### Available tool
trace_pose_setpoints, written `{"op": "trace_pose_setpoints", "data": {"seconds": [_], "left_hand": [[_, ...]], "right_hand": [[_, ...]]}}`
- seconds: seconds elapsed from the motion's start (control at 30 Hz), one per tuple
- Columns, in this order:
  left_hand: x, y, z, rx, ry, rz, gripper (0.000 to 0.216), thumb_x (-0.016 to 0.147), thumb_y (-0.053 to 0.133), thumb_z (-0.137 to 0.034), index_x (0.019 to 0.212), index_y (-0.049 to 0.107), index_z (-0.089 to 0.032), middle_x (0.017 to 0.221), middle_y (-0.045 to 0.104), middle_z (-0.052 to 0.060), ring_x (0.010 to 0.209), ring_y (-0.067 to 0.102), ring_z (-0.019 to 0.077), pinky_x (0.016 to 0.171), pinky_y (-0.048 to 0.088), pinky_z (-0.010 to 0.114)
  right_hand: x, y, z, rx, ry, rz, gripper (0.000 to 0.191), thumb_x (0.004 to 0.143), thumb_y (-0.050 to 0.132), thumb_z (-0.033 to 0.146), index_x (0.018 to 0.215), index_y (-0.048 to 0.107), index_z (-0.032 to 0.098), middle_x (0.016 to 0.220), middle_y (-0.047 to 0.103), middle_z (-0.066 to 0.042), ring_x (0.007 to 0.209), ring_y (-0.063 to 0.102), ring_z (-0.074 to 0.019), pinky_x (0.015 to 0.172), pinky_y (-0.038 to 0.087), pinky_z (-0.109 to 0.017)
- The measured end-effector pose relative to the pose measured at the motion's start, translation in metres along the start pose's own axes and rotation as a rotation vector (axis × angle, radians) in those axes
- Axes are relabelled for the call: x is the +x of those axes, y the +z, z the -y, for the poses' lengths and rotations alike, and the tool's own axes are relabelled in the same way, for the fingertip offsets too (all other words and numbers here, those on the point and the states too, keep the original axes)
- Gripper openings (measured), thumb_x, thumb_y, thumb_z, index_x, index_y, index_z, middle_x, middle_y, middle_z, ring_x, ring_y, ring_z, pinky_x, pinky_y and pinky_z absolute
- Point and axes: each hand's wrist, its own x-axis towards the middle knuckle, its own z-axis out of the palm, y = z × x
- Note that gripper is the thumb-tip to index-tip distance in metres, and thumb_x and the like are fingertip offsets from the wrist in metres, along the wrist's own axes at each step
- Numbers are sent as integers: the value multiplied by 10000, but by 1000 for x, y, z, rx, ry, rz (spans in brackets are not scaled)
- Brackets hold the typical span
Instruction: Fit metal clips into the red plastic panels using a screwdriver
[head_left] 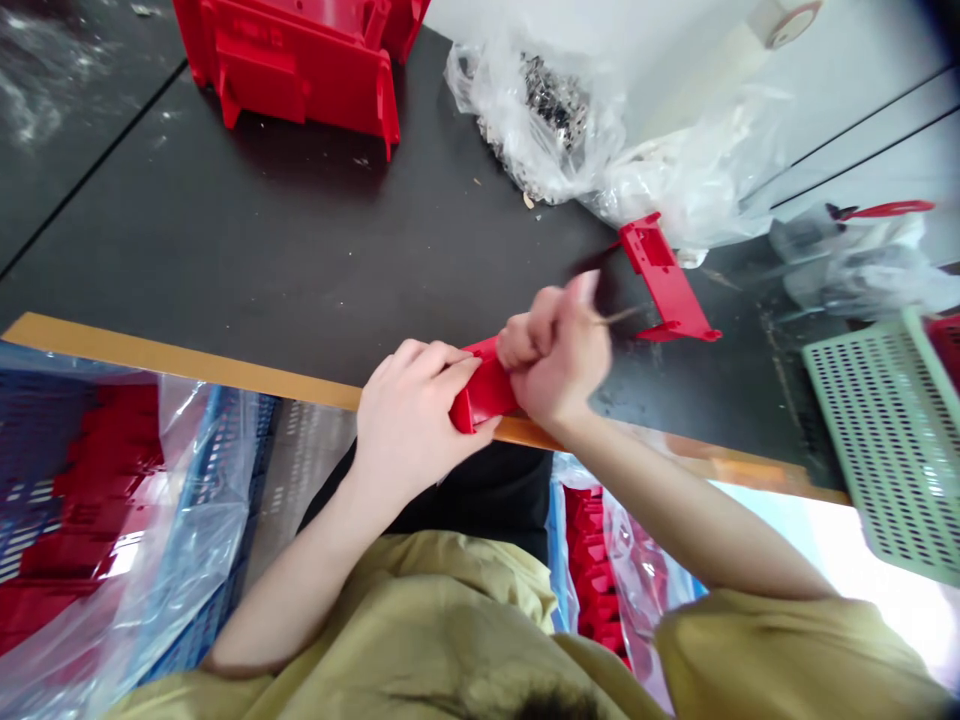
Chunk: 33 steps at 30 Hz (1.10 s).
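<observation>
My left hand (409, 410) is wrapped round a small red plastic part (484, 392) at the table's near edge. My right hand (555, 355) is closed in a fist against the same part's far end, and a thin stick-like tool (619, 317) pokes out of the fist to the right, blurred by motion. Just beyond that tool, another red plastic part (667, 280) lies on the black table (300, 250).
Larger red plastic housings (300, 60) stand at the far left of the table. A clear plastic bag (600, 130) of small dark pieces lies at the back. A green perforated basket (892, 440) is at the right. Bag-lined blue crates of red parts (90, 500) sit beside my lap.
</observation>
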Motion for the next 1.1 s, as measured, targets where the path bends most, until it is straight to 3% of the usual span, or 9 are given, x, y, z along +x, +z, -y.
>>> {"op": "trace_pose_setpoints", "data": {"seconds": [0.3,0.5,0.67,0.87,1.1], "left_hand": [[2,-4,0,-48,6,26,359,762,741,-335,1093,679,-207,1133,717,36,1020,624,248,864,505,393],[15,-12,-6,15,-8,106,362,779,745,-315,1112,680,-187,1242,664,96,1103,619,282,938,507,435],[37,-7,7,-40,48,200,471,758,776,-335,1179,659,-159,1254,668,88,1120,625,272,993,495,440],[46,-4,16,-99,57,222,469,762,761,-293,1193,623,-169,1315,639,82,1205,587,249,1067,447,415],[46,-3,16,-55,70,253,499,776,762,-443,1176,598,-195,1314,638,74,1197,590,257,1048,451,438]], "right_hand": [[13,-9,48,-19,-26,-50,588,936,509,488,500,230,209,425,96,77,336,81,-60,328,130,-246],[16,-15,36,-6,-60,-44,603,923,506,534,514,210,206,410,111,77,334,64,-65,316,134,-248],[24,-20,31,49,-21,-19,613,906,515,554,500,225,198,398,131,73,326,96,-64,318,136,-241],[30,-15,18,118,23,-7,624,903,528,560,485,246,192,393,136,74,328,116,-57,327,132,-225],[29,-13,9,83,34,-8,652,904,490,623,468,249,202,383,147,76,319,142,-60,326,137,-228]]}}
